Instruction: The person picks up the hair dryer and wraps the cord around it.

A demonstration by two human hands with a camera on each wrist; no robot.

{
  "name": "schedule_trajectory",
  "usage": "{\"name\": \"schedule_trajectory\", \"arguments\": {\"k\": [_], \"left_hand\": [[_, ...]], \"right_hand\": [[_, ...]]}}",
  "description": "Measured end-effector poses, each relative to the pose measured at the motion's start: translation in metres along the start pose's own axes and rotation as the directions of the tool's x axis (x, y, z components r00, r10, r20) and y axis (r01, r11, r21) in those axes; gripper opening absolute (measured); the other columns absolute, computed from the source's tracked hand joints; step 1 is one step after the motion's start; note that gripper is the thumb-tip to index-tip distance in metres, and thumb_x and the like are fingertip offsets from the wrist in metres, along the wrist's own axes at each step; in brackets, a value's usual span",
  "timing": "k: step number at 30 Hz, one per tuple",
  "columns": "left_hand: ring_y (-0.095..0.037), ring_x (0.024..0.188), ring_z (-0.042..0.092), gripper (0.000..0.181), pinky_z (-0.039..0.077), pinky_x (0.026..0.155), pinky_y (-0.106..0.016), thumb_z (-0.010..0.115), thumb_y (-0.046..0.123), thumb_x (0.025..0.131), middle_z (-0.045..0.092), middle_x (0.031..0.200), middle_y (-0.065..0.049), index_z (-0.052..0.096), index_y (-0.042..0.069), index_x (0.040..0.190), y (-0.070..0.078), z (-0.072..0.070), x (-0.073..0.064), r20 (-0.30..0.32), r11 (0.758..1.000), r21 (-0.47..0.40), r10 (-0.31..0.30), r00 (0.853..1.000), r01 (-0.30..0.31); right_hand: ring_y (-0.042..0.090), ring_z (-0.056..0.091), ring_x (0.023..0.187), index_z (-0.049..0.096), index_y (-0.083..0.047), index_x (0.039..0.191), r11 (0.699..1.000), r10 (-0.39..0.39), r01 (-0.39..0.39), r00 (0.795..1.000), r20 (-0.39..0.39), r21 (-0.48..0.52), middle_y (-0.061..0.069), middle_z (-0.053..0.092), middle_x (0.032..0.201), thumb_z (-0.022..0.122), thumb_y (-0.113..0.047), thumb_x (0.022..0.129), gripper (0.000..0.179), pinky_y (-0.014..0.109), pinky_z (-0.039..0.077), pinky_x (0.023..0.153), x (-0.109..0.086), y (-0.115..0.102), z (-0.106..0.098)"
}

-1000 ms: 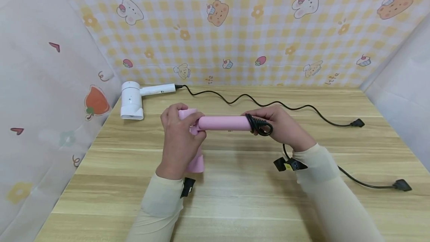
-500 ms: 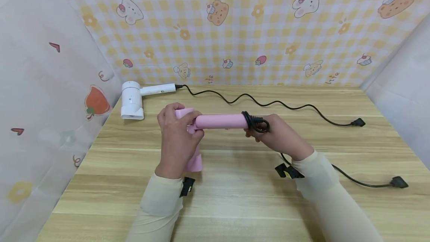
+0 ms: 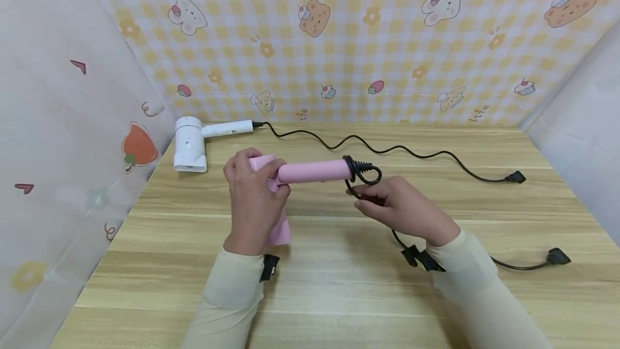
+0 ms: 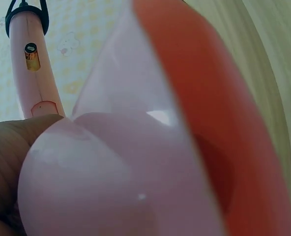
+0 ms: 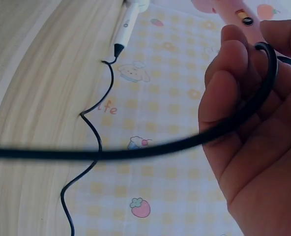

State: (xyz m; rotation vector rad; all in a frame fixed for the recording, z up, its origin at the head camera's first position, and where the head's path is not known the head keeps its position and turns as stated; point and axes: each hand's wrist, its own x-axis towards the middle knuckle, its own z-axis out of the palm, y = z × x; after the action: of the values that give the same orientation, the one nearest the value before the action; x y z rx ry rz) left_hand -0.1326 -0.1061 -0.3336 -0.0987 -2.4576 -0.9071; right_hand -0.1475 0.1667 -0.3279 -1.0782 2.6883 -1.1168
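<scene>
My left hand (image 3: 254,201) grips a pink hair dryer (image 3: 315,172) where its head meets the handle. The handle points right, held above the table. A black cord (image 3: 369,175) is wound around the handle's end, with a small loop standing out. Just below that end, my right hand (image 3: 409,209) holds the cord with curled fingers; in the right wrist view the cord (image 5: 150,151) runs across those fingers. The left wrist view shows the dryer's glossy pink head (image 4: 106,172) up close, and a switch on its handle (image 4: 35,73).
A white hair dryer (image 3: 189,144) lies at the table's back left, its black cord (image 3: 397,147) snaking right to a plug (image 3: 515,176). The pink dryer's plug (image 3: 558,256) is at the right on the wooden table (image 3: 349,306). A checked cloth (image 3: 358,58) hangs behind.
My right hand has moved from the handle's end down and slightly right, drawing a strand of cord off below it. The pink dryer has shifted slightly left, and its plug has slid left.
</scene>
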Motion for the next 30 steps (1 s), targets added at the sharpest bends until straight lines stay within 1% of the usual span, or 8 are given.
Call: {"name": "schedule_trajectory", "arguments": {"k": [2,4,5,10,14,20,25,30], "left_hand": [[-0.042,0.127,0.028,0.035,0.038,0.097,-0.055,0.080,0.000,0.073,0.045,0.129,-0.016,0.078,0.011,0.106,-0.002,0.000,0.000,-0.004,1.000,0.016,0.003,1.000,-0.003],[-0.043,0.127,0.029,0.035,0.038,0.097,-0.055,0.080,0.000,0.072,0.045,0.129,-0.017,0.077,0.010,0.106,-0.003,0.001,0.001,-0.006,1.000,0.029,0.008,1.000,-0.008],[-0.043,0.126,0.029,0.035,0.038,0.097,-0.055,0.080,0.000,0.072,0.045,0.128,-0.017,0.078,0.010,0.105,-0.004,0.001,0.001,-0.006,0.999,0.032,0.010,1.000,-0.009],[-0.043,0.126,0.029,0.035,0.037,0.098,-0.055,0.081,0.000,0.072,0.045,0.129,-0.017,0.077,0.010,0.106,-0.006,0.003,0.001,0.000,1.000,0.030,0.009,1.000,-0.009],[-0.043,0.126,0.029,0.034,0.037,0.097,-0.055,0.081,0.000,0.072,0.045,0.129,-0.017,0.078,0.010,0.105,-0.006,0.005,0.001,0.001,0.999,0.035,0.013,1.000,-0.013],[-0.044,0.124,0.031,0.031,0.037,0.097,-0.057,0.080,0.000,0.073,0.046,0.127,-0.018,0.078,0.010,0.103,-0.006,0.007,0.000,-0.003,0.997,0.053,0.050,0.999,-0.050],[-0.045,0.124,0.031,0.032,0.037,0.097,-0.059,0.081,-0.001,0.072,0.046,0.126,-0.019,0.078,0.010,0.102,-0.005,0.007,-0.001,-0.008,0.997,0.052,0.062,0.998,-0.062],[-0.046,0.124,0.031,0.031,0.037,0.096,-0.059,0.081,-0.001,0.072,0.046,0.126,-0.019,0.078,0.010,0.101,-0.004,0.007,-0.001,-0.003,0.995,0.063,0.072,0.997,-0.072]], "right_hand": [[0.001,0.037,0.051,0.076,-0.012,0.106,0.999,-0.030,0.030,0.999,-0.013,-0.018,-0.013,0.058,0.069,0.066,-0.009,0.093,0.016,0.023,0.037,0.049,-0.002,-0.001,0.001],[0.002,0.042,0.055,0.073,-0.016,0.103,0.996,-0.071,0.069,0.997,-0.038,-0.047,-0.013,0.050,0.066,0.066,-0.006,0.092,0.016,0.023,0.039,0.051,-0.004,-0.002,0.002],[0.002,0.043,0.055,0.072,-0.017,0.101,0.994,-0.091,0.088,0.995,-0.049,-0.060,-0.014,0.049,0.067,0.065,-0.005,0.092,0.017,0.023,0.040,0.052,-0.005,-0.003,0.003],[0.001,0.044,0.058,0.069,-0.016,0.098,0.982,-0.155,0.143,0.984,-0.085,-0.125,-0.014,0.049,0.070,0.063,-0.001,0.089,0.019,0.022,0.040,0.053,-0.008,-0.007,0.002],[0.001,0.045,0.060,0.069,-0.016,0.096,0.977,-0.161,0.147,0.983,-0.088,-0.154,-0.014,0.051,0.072,0.063,0.000,0.088,0.018,0.022,0.041,0.054,-0.010,-0.012,-0.001],[0.000,0.043,0.058,0.067,-0.014,0.093,0.972,-0.171,0.155,0.982,-0.081,-0.179,-0.014,0.053,0.072,0.061,0.000,0.086,0.017,0.022,0.041,0.053,-0.012,-0.020,-0.008],[0.000,0.044,0.057,0.070,-0.013,0.095,0.965,-0.206,0.181,0.971,-0.122,-0.188,-0.015,0.057,0.074,0.062,0.003,0.084,0.022,0.020,0.041,0.053,-0.013,-0.023,-0.015],[0.001,0.049,0.062,0.071,-0.014,0.093,0.956,-0.247,0.210,0.953,-0.178,-0.203,-0.015,0.060,0.077,0.065,0.004,0.084,0.022,0.017,0.040,0.055,-0.011,-0.026,-0.021]]}}
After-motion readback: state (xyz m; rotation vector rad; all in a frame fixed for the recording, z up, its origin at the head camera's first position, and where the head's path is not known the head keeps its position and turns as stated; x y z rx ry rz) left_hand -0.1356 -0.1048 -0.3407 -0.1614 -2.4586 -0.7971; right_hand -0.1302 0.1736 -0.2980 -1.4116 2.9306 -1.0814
